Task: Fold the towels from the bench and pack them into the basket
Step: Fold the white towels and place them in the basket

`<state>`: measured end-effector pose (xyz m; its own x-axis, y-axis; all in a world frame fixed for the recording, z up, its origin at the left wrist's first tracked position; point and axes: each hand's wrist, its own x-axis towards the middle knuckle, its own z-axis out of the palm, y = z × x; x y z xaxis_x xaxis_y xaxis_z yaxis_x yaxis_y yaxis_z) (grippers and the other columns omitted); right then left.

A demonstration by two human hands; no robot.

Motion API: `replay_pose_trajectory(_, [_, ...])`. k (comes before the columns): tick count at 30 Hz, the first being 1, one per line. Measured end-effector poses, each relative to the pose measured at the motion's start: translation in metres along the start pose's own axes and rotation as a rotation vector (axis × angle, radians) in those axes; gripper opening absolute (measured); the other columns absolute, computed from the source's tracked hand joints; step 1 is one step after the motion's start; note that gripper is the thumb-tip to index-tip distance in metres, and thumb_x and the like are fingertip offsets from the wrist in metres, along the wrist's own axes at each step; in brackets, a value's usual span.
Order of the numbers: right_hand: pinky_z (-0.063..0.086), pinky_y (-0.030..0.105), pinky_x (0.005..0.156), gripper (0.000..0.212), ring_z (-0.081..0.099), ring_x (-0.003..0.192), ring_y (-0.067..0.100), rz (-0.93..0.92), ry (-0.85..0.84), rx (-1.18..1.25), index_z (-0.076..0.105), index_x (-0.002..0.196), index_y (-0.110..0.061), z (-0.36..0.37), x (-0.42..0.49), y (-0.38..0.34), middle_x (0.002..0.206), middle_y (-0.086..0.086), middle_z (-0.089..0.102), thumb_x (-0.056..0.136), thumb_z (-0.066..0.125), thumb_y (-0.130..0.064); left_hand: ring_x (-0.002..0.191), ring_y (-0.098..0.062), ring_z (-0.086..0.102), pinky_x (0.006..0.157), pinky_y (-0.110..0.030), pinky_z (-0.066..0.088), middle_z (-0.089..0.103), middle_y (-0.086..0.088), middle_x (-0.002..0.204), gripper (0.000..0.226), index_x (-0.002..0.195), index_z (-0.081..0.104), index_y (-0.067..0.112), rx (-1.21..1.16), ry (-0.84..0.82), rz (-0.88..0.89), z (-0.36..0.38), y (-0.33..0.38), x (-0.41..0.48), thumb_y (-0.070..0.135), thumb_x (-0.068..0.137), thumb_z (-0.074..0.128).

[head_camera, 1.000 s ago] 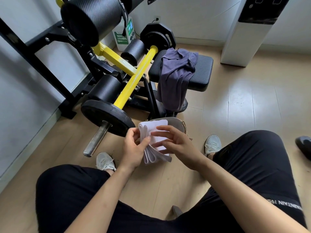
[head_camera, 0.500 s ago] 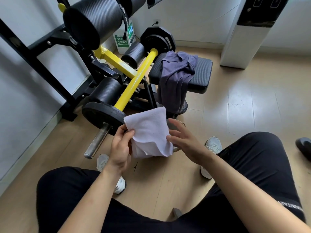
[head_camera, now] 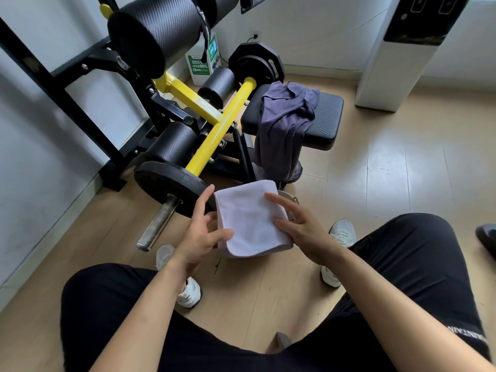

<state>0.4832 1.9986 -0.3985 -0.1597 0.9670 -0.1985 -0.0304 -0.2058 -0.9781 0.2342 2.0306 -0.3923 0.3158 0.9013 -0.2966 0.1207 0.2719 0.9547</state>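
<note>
Hands are set on a folded white towel (head_camera: 249, 221) above the floor (head_camera: 402, 170): near-left corner pinched by left hand (head_camera: 200, 237), right edge touched by straight-fingered right hand (head_camera: 303, 232). Folding judged nearly done; lowering into the basket (head_camera: 289, 196), mostly hidden behind, is needed next. Weight plate (head_camera: 166, 183) close left, open floor right.

light: soft daylight, upper right | shadows: faint | edges: wide-angle bowing | focus: sharp

Folded white towel (head_camera: 251, 218): rounded fold edge nearest, held level above floor; left hand (head_camera: 200, 237) grips left edge, right hand (head_camera: 303, 232) touches right edge. Unfolded purple towel (head_camera: 284, 124): draped over bench pad (head_camera: 326, 116), hanging down front. Rim of basket (head_camera: 289, 196) shows behind white towel.
</note>
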Motion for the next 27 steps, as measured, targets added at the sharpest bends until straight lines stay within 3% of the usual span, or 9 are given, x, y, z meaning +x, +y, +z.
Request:
replay_pose_trajectory(4, [0.054, 0.03, 0.096, 0.05, 0.054, 0.122, 0.019, 0.029, 0.02, -0.053, 0.057, 0.134, -0.039, -0.002, -0.001, 0.0, 0.131, -0.015, 0.052, 0.097, 0.058, -0.006, 0.114, -0.027, 0.062, 0.089, -0.041, 0.059, 0.056, -0.005, 0.132, 0.08, 0.139, 0.047, 0.05, 0.138, -0.074, 0.054, 0.001, 0.005, -0.003, 0.011, 0.073, 0.069])
replay_pose_trajectory(8, [0.058, 0.03, 0.083, 0.069, 0.064, 0.108, 0.027, 0.046, -0.092, -0.097, 0.051, 0.14, -0.043, -0.009, -0.003, -0.001, 0.132, 0.002, 0.055, 0.087, 0.074, -0.005, 0.123, -0.028, 0.056, 0.095, -0.046, 0.056, 0.049, 0.003, 0.136, 0.076, 0.135, 0.052, 0.055, 0.317, -0.106, -0.022, -0.004, -0.003, -0.001, 0.025, 0.067, 0.068])
replay_pose_trajectory(11, [0.059, 0.031, 0.083, 0.082, 0.067, 0.105, 0.019, 0.049, -0.152, -0.199, 0.043, 0.143, -0.047, -0.009, -0.002, 0.003, 0.136, -0.004, 0.055, 0.081, 0.08, -0.008, 0.123, -0.017, 0.052, 0.098, -0.037, 0.052, 0.046, 0.005, 0.125, 0.079, 0.132, 0.051, 0.06, 0.455, -0.056, -0.025, -0.003, -0.007, 0.0, 0.046, 0.061, 0.081])
replay_pose_trajectory(13, [0.057, 0.033, 0.09, 0.087, 0.06, 0.116, 0.013, 0.014, -0.137, -0.364, 0.039, 0.145, -0.049, -0.007, -0.001, 0.008, 0.141, -0.011, 0.047, 0.077, 0.083, -0.015, 0.112, -0.005, 0.05, 0.089, -0.021, 0.046, 0.046, 0.006, 0.115, 0.089, 0.135, 0.05, 0.056, 0.578, 0.007, 0.013, 0.003, -0.011, 0.0, 0.053, 0.055, 0.089])
replay_pose_trajectory(16, [0.044, 0.015, 0.082, 0.094, 0.047, 0.105, -0.005, -0.035, -0.086, -0.61, 0.033, 0.149, -0.047, -0.001, 0.001, 0.015, 0.117, -0.015, 0.043, 0.073, 0.082, -0.023, 0.095, 0.001, 0.047, 0.072, -0.008, 0.036, 0.042, 0.005, 0.105, 0.094, 0.138, 0.049, 0.048, 0.735, 0.094, 0.065, 0.018, -0.016, -0.001, 0.047, 0.056, 0.095])
replay_pose_trajectory(18, [0.037, 0.008, 0.072, 0.097, 0.044, 0.09, 0.0, -0.053, -0.051, -0.723, 0.029, 0.152, -0.043, 0.006, 0.001, 0.019, 0.103, -0.01, 0.038, 0.073, 0.081, -0.024, 0.092, -0.009, 0.049, 0.072, -0.015, 0.042, 0.038, 0.003, 0.103, 0.101, 0.143, 0.046, 0.046, 0.807, 0.111, 0.084, 0.024, -0.021, 0.0, 0.05, 0.054, 0.093])
replay_pose_trajectory(20, [0.037, 0.01, 0.068, 0.1, 0.044, 0.087, 0.009, -0.046, -0.019, -0.775, 0.026, 0.154, -0.041, 0.014, 0.001, 0.022, 0.102, -0.005, 0.037, 0.072, 0.08, -0.023, 0.094, -0.022, 0.054, 0.081, -0.031, 0.05, 0.035, 0.003, 0.104, 0.103, 0.147, 0.042, 0.046, 0.885, 0.106, 0.084, 0.028, -0.023, 0.002, 0.053, 0.054, 0.085])
replay_pose_trajectory(25, [0.051, 0.043, 0.082, 0.11, 0.054, 0.092, 0.026, -0.067, -0.04, -0.835, 0.008, 0.156, -0.043, 0.024, -0.002, 0.031, 0.109, -0.002, 0.041, 0.072, 0.075, -0.024, 0.107, -0.035, 0.059, 0.087, -0.037, 0.051, 0.035, 0.0, 0.118, 0.102, 0.153, 0.03, 0.045, 1.013, 0.067, 0.021, 0.04, -0.026, 0.001, 0.044, 0.064, 0.081])
replay_pose_trajectory(27, [0.05, 0.038, 0.083, 0.111, 0.056, 0.097, 0.022, -0.112, -0.046, -0.782, 0.004, 0.157, -0.041, 0.024, -0.005, 0.03, 0.12, -0.004, 0.048, 0.074, 0.076, -0.025, 0.11, -0.035, 0.058, 0.088, -0.039, 0.052, 0.037, -0.001, 0.125, 0.102, 0.152, 0.029, 0.045, 0.982, 0.073, -0.01, 0.04, -0.03, 0.002, 0.047, 0.064, 0.08])
